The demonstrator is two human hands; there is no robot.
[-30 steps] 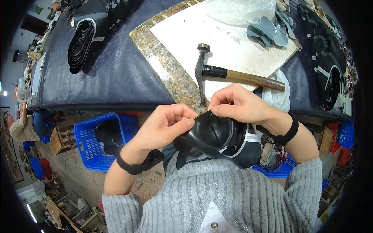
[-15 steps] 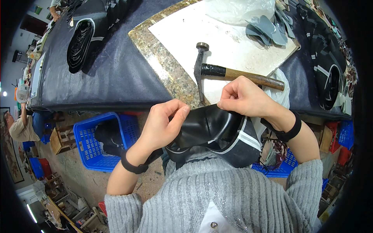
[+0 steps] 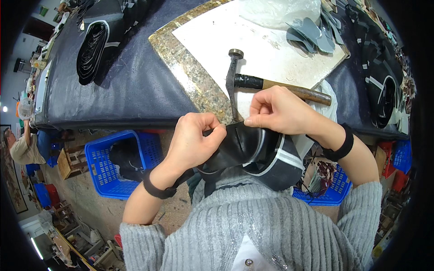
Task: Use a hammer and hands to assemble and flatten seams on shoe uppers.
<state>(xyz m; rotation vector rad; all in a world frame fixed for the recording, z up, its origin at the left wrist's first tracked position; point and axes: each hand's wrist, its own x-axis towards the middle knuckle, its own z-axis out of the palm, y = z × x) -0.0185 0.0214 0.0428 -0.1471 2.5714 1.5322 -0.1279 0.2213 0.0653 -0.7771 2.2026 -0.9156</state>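
Note:
A glossy black leather shoe upper with pale grey edge strips hangs between my two hands, in front of my grey sweater. My left hand pinches its top edge on the left, thumb against curled fingers. On the right, my right hand pinches the same edge, a short way from the left one. Just beyond the pinched edge lies a hammer with a wooden handle, its dark metal head upright in the picture. Under the hammer is a white board on a speckled stone slab.
Stacked black uppers lie far left on the dark table cover, with more at the right. Grey cut pieces and a clear plastic bag sit on the board. A blue basket stands below left. Another person is at far left.
My right hand has moved slightly left along the edge, closer to my left hand. My left hand has shifted a little right, and the upper has bent between them.

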